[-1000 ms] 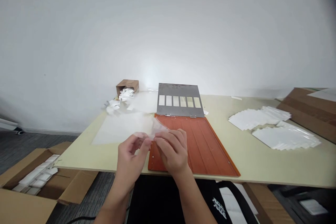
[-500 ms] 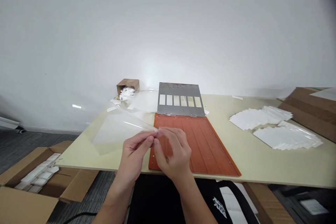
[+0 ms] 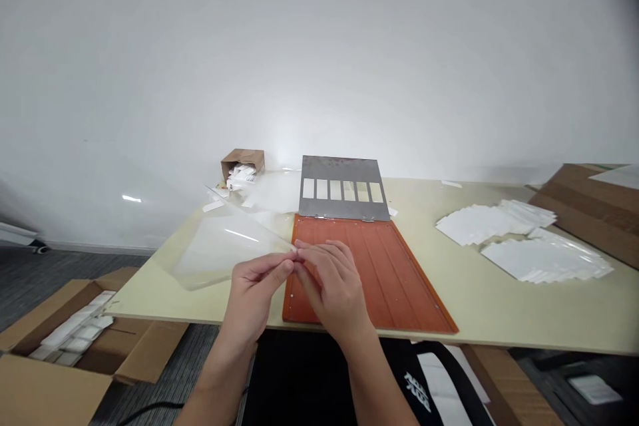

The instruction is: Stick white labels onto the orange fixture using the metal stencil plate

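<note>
My left hand (image 3: 254,293) and my right hand (image 3: 332,289) meet above the near edge of the table, both pinching the right corner of a clear plastic sheet (image 3: 219,246). The sheet is lifted off the table and fans out to the left. Right behind my fingers lies an orange ribbed board (image 3: 379,266). A grey metal plate (image 3: 343,190) with a row of rectangular windows stands hinged at the board's far end.
A small tipped brown box (image 3: 243,161) spills white packets at the back left. Spread piles of white bags (image 3: 519,239) lie on the right. Brown cardboard (image 3: 589,213) sits far right. An open carton (image 3: 54,339) with white items stands on the floor at left.
The clear sheet has risen off the table and swung up to the left, while both hands stayed pinched at its corner and shifted slightly forward.
</note>
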The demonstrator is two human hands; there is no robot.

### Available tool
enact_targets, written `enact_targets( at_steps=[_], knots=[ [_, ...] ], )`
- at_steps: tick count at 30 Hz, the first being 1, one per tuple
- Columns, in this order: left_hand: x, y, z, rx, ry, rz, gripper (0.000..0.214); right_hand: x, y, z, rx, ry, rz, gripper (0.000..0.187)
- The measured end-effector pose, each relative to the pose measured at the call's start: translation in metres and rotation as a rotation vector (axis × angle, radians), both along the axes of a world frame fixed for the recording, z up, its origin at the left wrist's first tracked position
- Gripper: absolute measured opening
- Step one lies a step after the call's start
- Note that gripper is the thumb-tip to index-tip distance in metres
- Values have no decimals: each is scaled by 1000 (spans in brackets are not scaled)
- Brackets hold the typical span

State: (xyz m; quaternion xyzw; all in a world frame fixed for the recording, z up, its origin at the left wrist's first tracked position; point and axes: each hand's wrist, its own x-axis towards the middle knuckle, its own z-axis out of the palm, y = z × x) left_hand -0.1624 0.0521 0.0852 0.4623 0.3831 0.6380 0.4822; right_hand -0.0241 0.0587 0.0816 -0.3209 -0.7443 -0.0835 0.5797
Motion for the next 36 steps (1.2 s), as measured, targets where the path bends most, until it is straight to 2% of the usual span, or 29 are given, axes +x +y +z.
enact_targets(
  at_steps=[8, 14, 18, 21, 23, 25, 28, 30, 32, 35, 36],
  knots=[
    [-2, 2, -3, 26, 49, 11, 20, -1, 1, 0, 36, -32, -51, 14],
    [-1, 1, -3, 33, 82, -10, 19, -2, 2, -2, -8, -2, -33, 15],
    [-3, 2, -3, 147, 195, -6, 11, 1, 2, -4, -149, 98, 0, 12],
    [-2, 2, -4, 238, 264, 26, 11, 3, 2, -4, -339, 220, 35, 14],
    [1, 2, -6, 216, 241, 58, 12, 3, 3, -3, -477, 305, 98, 19],
    [5, 2, -8, 174, 175, 111, 32, 3, 3, -4, -601, 378, 164, 22],
    [12, 3, -10, 172, 128, 196, 80, 1, 5, -8, -727, 443, 216, 25],
    [13, 4, -12, 196, 169, 249, 95, -1, 7, -11, -763, 476, 242, 26],
    [12, 7, -15, 219, 226, 259, 88, -2, 9, -13, -777, 507, 263, 26],
    [6, 9, -18, 226, 328, 202, 46, -2, 10, -13, -790, 520, 269, 26],
    [5, 10, -19, 224, 356, 174, 38, -1, 10, -13, -792, 517, 262, 26]
  ],
)
